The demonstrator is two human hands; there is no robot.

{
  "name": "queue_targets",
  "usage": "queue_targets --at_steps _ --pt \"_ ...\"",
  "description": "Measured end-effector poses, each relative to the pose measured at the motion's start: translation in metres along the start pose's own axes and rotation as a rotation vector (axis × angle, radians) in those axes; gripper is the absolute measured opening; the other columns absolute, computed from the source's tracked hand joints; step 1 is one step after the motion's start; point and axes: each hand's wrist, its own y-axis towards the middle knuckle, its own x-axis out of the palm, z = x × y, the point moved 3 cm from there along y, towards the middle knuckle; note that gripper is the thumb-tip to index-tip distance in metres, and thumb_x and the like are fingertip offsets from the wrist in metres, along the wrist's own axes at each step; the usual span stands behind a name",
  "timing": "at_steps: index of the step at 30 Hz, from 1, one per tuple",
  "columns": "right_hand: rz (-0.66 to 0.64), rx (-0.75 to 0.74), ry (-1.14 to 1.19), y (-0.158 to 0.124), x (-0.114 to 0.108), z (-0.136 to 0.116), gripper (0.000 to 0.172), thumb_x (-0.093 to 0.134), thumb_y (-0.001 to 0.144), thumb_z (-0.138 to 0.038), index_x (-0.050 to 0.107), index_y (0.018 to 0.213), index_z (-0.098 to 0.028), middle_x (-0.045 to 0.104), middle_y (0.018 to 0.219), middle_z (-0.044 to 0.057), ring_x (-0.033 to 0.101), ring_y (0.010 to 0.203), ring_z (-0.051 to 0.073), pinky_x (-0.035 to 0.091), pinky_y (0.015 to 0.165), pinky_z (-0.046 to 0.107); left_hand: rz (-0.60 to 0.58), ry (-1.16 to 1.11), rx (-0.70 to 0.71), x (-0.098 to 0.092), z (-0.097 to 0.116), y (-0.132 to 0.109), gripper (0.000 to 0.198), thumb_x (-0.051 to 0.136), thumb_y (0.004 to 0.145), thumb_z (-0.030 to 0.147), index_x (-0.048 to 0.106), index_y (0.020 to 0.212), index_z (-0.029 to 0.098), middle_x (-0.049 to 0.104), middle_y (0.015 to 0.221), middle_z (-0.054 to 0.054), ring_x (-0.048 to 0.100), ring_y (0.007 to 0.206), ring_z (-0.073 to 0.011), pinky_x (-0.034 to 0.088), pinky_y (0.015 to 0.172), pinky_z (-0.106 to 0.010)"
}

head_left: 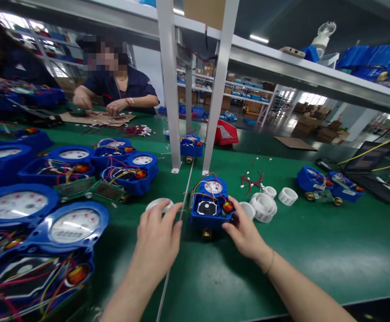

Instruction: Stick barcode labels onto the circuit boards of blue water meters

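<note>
While my right hand [245, 231] pinches the right edge of the open blue water meter [210, 208], thumb on top, my left hand [157, 241] hovers, fingers loosely together, tips at a white disc [157, 203]. Beside the meter lie white ribbed rings [264, 206] on the green bench [315, 250]. Opposite sits a co-worker [117, 85].

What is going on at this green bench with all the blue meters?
A person works at a green workbench. Their right hand rests on the edge of an open blue plastic water meter with coloured wires. Their left hand reaches over a white round cap. More blue meters lie left, white plastic rings right. Another person works opposite.
</note>
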Motion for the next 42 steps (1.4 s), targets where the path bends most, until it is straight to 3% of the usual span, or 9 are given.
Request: queue_targets --at_steps 3,5,8,14,20,26,32,38,42 --pt "-0.061 -0.002 0.043 -0.012 -0.018 0.000 0.072 0.064 0.087 -0.027 0.034 0.152 -0.026 0.049 0.149 0.011 0.046 0.139 0.029 0.038 0.115 0.048 0.013 -0.219 -0.004 0.011 0.007 -0.011 0.045 0.033 0.099 0.039 0.043 0.138 0.018 0.052 0.138 -0.013 0.055 0.124 -0.0236 0.048 0.105 -0.040" --pt "-0.107 0.004 0.075 -0.026 -0.030 -0.001 0.071 0.064 0.088 -0.029 0.034 0.152 -0.025 0.048 0.150 0.012 0.047 0.139 0.029 0.039 0.114 0.048 0.013 -0.299 -0.031 0.018 0.006 -0.014 0.048 0.030 0.099 0.041 0.039 0.140 0.017 0.049 0.142 -0.016 0.056 0.125 -0.0263 0.048 0.106 -0.045" --pt "-0.170 0.024 0.122 -0.049 -0.047 -0.003 0.070 0.064 0.091 -0.032 0.032 0.153 -0.025 0.045 0.153 0.013 0.049 0.137 0.028 0.040 0.113 0.047 -0.090 -0.362 -0.008 0.022 0.005 -0.014 0.057 0.039 0.094 0.037 0.033 0.146 0.015 0.040 0.152 -0.018 0.039 0.141 -0.0330 0.034 0.116 -0.058" --pt "-0.230 0.060 0.174 -0.074 -0.072 -0.001 0.068 0.061 0.094 -0.033 0.029 0.153 -0.030 0.039 0.158 0.011 0.042 0.143 0.025 0.034 0.117 0.046 -0.413 -0.496 0.071 0.019 0.022 -0.031 0.086 0.062 0.077 0.020 0.022 0.152 0.030 0.041 0.155 -0.008 0.040 0.142 -0.0281 0.032 0.118 -0.054" --pt "-0.244 0.070 0.162 -0.077 -0.076 0.004 0.072 0.062 0.094 -0.030 0.024 0.155 -0.034 0.033 0.161 0.008 0.035 0.146 0.025 0.029 0.119 0.049 -0.295 -0.589 0.052 0.044 0.027 -0.047 0.078 0.062 0.076 0.019 0.029 0.146 0.031 0.034 0.155 -0.008 0.037 0.143 -0.0263 0.032 0.119 -0.049" --pt "-0.104 0.014 -0.042 -0.091 -0.080 0.002 0.081 0.070 0.088 -0.032 0.023 0.154 -0.037 0.037 0.159 0.009 0.038 0.145 0.027 0.031 0.119 0.051 -0.283 -0.693 -0.049 0.037 0.017 -0.057 0.090 0.071 0.075 0.026 0.018 0.148 0.038 0.047 0.147 -0.008 0.051 0.132 -0.0263 0.037 0.114 -0.052" --pt "0.164 -0.099 -0.125 -0.105 -0.077 -0.006 0.078 0.071 0.085 -0.040 0.031 0.151 -0.031 0.043 0.150 0.014 0.042 0.139 0.034 0.031 0.116 0.061 -0.561 -1.297 -0.282 0.000 0.025 -0.047 0.110 0.083 0.066 0.044 0.014 0.151 0.031 0.066 0.124 -0.012 0.063 0.118 -0.0325 0.042 0.108 -0.051" --pt "0.306 -0.207 -0.007 -0.107 -0.063 -0.024 0.058 0.065 0.091 -0.033 0.042 0.144 -0.033 0.045 0.144 0.011 0.049 0.131 0.030 0.040 0.110 0.053 -0.720 -1.630 -0.596 -0.006 0.032 -0.029 0.076 0.072 0.077 0.055 0.045 0.135 0.014 0.075 0.096 -0.017 0.074 0.079 -0.0257 0.057 0.075 -0.036" --pt "0.385 -0.247 0.055 -0.107 -0.054 -0.029 0.049 0.063 0.092 -0.032 0.049 0.139 -0.032 0.053 0.134 0.009 0.052 0.125 0.026 0.043 0.106 0.046 -0.766 -1.732 -0.639 -0.003 0.035 -0.028 0.058 0.074 0.077 0.053 0.057 0.118 0.015 0.076 0.099 -0.017 0.074 0.087 -0.0300 0.057 0.072 -0.034"
